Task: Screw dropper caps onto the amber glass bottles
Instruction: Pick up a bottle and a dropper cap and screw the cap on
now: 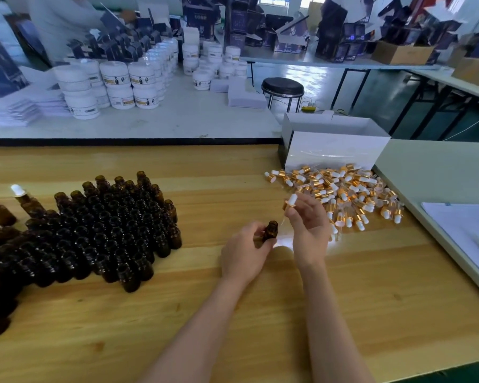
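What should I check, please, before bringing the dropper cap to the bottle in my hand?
1. Grip of left hand on amber bottle: ok.
2. Bottle mouth uncapped: ok.
3. Pinch of right hand on dropper cap: ok.
4. Cap lined up over the mouth: not ok, it is apart, up and to the right.
5. Cap's glass tube intact: cannot tell.
6. Spare pile of dropper caps nearby: ok.

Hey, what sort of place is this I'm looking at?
Likely a small cosmetics packing workshop: massed open amber bottles and a heap of dropper caps on the wooden bench, stacked white jars and dark product cartons on the tables behind.
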